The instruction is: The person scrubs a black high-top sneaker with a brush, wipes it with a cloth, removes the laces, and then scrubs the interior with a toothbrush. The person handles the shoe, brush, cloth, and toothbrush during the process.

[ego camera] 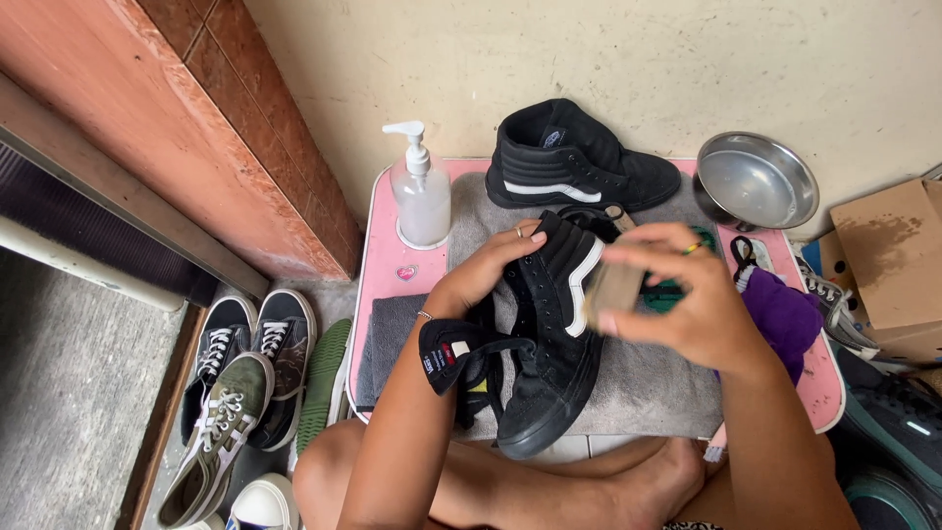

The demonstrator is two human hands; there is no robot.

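Nearest: bare legs and a foot (657, 471) tucked right under the front edge of the pink desk (378, 255), no gap there.

Left hand (481, 275) reaches in from the left, fingers wrapped around the ankle opening of a black high-top shoe (549, 363); firm hold. Shoe stands nearly on end, toe down toward the front edge, white side stripe facing right, tongue flopped out to the left. It rests on a grey towel (648, 383) that covers most of the desk top.

Right hand (687, 304) closes its fingers narrowly on a small tan brush (613, 290), pressed against the shoe's side by the stripe. Blurred, so brush detail unclear.

Purple cloth (785, 314) sits just right of the right hand, near the desk's right edge. A second, darker grey cloth (388, 339) lies at the left front corner.

Free room: a small strip of bare pink on the left side; right edge crowded.

Farther back: clear pump bottle (422, 201), partly filled with clear liquid, at back left. Second black high-top (579, 162) lies against the wall, sole on the towel. Steel bowl (756, 182) at back right, tilted, looks empty.

Off desk: several sneakers (240, 383) on the floor left; cardboard box (888, 255) and more shoes right.
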